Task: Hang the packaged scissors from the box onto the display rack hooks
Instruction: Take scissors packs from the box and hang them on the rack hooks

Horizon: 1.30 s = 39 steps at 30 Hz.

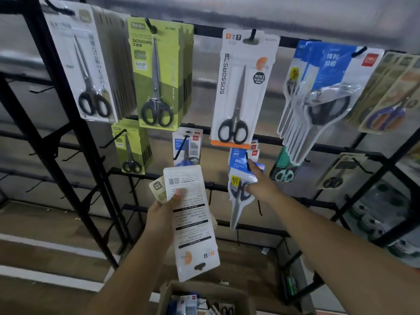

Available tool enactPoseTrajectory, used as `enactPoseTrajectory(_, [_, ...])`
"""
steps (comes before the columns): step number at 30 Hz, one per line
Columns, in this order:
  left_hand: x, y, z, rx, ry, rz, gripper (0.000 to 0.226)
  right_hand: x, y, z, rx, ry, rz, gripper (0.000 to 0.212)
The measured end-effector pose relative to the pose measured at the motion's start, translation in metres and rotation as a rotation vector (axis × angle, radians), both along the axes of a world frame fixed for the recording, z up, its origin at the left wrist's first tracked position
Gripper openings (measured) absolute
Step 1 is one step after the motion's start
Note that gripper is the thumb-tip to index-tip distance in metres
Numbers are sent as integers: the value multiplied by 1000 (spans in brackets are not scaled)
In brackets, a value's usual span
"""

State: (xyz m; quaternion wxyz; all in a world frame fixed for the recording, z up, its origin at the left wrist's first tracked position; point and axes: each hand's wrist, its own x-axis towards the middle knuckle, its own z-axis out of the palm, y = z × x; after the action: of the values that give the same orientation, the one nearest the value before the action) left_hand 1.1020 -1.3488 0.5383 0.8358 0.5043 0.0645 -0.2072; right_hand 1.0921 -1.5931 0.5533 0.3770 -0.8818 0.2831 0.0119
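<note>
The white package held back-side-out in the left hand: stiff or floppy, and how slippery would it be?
The white package stays flat though the left hand grips only its upper edge, so probably fairly stiff. Its back looks glossy, so perhaps slippery. The enclosed scissors likely make it bottom-heavy, apt to swing.

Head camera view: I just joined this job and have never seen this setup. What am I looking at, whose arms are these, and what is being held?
There is no machine: a person works with bare hands, and the one picture comes from a camera worn on the head, looking forward and down. Ahead stands a black wire display rack with packaged scissors hanging on hooks. The left hand grips a white scissors package, its printed back facing the camera and its hang hole downward, with another card tucked behind it. The right hand reaches to a blue-and-white scissors package at a lower hook; whether it is fully on the hook I cannot tell. At the bottom edge, a cardboard box holds more packages.
</note>
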Motion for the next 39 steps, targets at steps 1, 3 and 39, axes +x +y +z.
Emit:
enactPoseTrajectory(1, [0,-1,0,-7,1,0,10,1,3,2,-19,6,-24,77])
enactPoseTrajectory(3, [-2,-2,2,-28,15,-3,8,-2,14,0,-125,-77,-112,64])
enactPoseTrajectory(39, [50,60,56,-128,-129,-258,14,-63,147,161,396,-978,260,25])
